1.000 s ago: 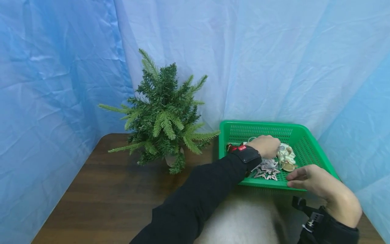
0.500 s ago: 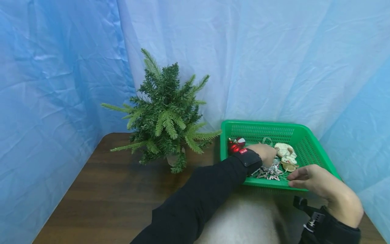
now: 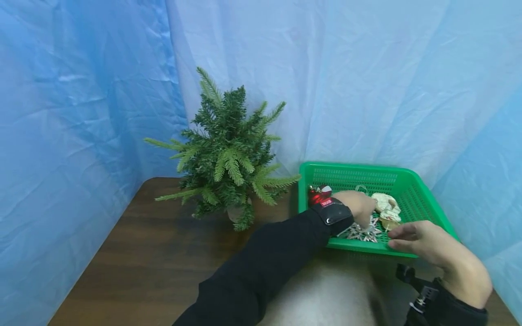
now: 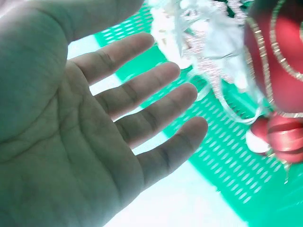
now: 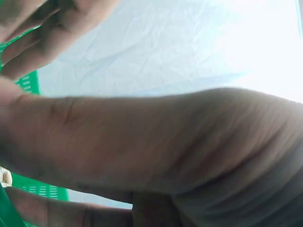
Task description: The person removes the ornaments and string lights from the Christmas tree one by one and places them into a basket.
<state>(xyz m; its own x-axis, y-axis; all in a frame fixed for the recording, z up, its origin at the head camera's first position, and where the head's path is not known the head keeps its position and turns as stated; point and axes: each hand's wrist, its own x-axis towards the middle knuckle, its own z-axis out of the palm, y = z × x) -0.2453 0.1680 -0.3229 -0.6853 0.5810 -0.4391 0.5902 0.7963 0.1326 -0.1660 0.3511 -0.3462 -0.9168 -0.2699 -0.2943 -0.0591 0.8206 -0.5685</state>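
Observation:
My left hand [image 3: 355, 204] reaches into the green basket [image 3: 359, 166], low over the silver snowflake ornaments [image 3: 366, 232]. Seen in the left wrist view, its fingers [image 4: 161, 125] are spread and nearly straight, with nothing against the palm. A large red bauble [image 4: 279, 56] with gold glitter lines and smaller red-and-white baubles [image 4: 284, 137] show beside it. Cream-coloured ornaments [image 3: 386, 206] lie just right of the fingers. My right hand [image 3: 436, 249] hovers at the basket's near right rim, fingers loosely bent, a gap between thumb and fingers. The right thumb fills much of its wrist view.
A small artificial Christmas tree [image 3: 230, 145] stands left of the basket, its branches bare of ornaments and one tip reaching the basket's left rim. Both stand on a dark wooden table [image 3: 163, 267]. Blue cloth [image 3: 346, 81] hangs behind and at the sides.
My left hand has dropped nearer to me inside the basket, uncovering the red baubles at the left and more of the cream ornaments. The right hand keeps its place; the view has shifted slightly.

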